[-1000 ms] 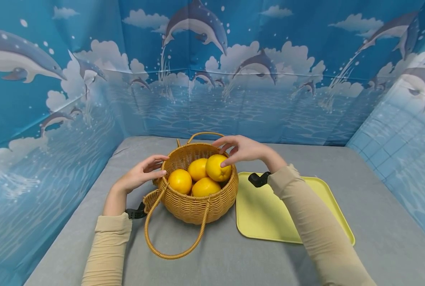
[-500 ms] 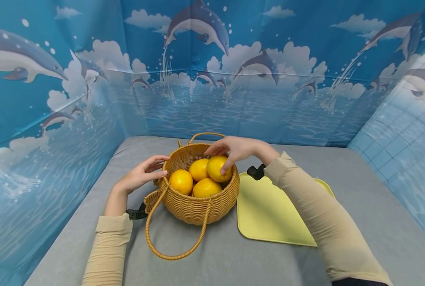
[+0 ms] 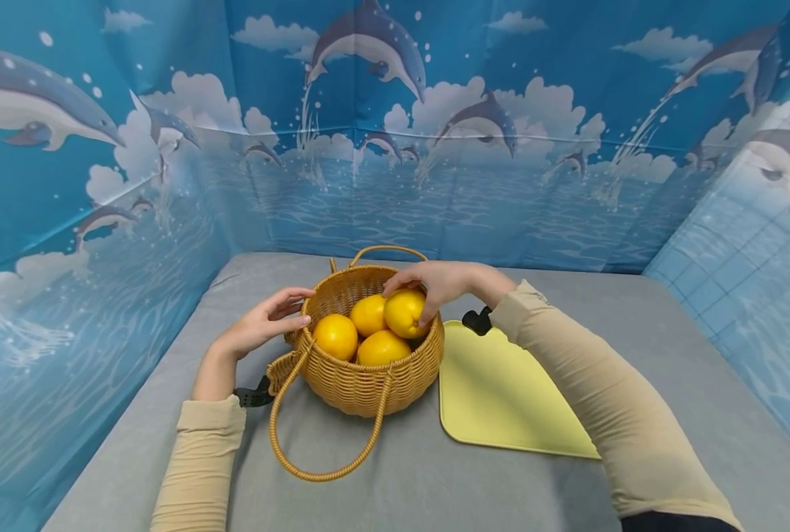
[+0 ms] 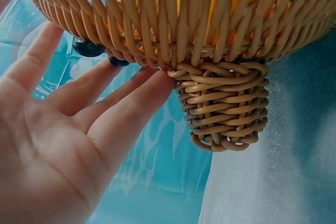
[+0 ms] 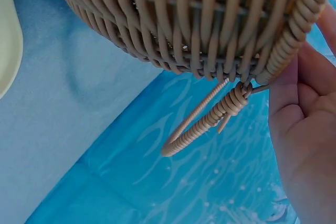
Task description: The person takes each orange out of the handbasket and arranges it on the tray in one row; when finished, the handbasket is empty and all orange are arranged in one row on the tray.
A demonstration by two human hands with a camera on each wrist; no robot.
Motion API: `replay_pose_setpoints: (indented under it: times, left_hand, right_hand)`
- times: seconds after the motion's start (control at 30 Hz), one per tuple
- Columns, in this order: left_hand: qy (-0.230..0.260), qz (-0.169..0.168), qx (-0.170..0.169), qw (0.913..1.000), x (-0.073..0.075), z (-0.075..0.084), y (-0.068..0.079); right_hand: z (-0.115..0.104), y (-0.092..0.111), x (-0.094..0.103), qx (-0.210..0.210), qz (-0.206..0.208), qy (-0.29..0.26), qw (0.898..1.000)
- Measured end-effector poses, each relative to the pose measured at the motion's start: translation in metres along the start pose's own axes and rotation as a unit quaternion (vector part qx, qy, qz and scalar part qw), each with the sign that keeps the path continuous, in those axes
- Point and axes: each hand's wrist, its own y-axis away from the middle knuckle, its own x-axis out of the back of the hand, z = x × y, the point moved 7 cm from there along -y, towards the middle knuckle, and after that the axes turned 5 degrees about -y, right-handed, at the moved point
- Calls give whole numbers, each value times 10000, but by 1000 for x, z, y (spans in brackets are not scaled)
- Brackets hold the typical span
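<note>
A wicker basket (image 3: 361, 388) holds several oranges. My right hand (image 3: 444, 283) reaches over its right rim and grips the uppermost orange (image 3: 404, 313), thumb on the near side and fingers over the back. Below and beside that fruit lie other oranges (image 3: 335, 338). At the left rim, my left hand (image 3: 258, 325) touches the basket with fingers extended. The left wrist view shows its straight fingers (image 4: 136, 103) against the woven wall, beside a short wicker projection (image 4: 226, 106). In the right wrist view the basket wall hides the fruit and most of the right fingers.
One basket handle (image 3: 321, 476) hangs down toward the front; the other handle (image 3: 388, 250) stands up behind. A yellow tray (image 3: 501, 399) lies right of the basket, partly under the right forearm. Grey cloth (image 3: 401, 488) covers the table, with a dolphin-print curtain (image 3: 434, 199) around it.
My right hand has moved a little left and closed around the uppermost orange, which has turned slightly. The left hand stays at the rim, and the basket has not moved.
</note>
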Motion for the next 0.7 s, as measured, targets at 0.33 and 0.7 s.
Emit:
replay_pose_setpoints:
  times: [0.33,0.7]
  left_hand:
    - [-3,34,-8,10000,1,0,1]
    - [4,15,-26,10000,0,-2,0]
  right_hand:
    - [2,-2,-3,151,157,178,9996]
    - [-1,0,-4,196,214,424,9987]
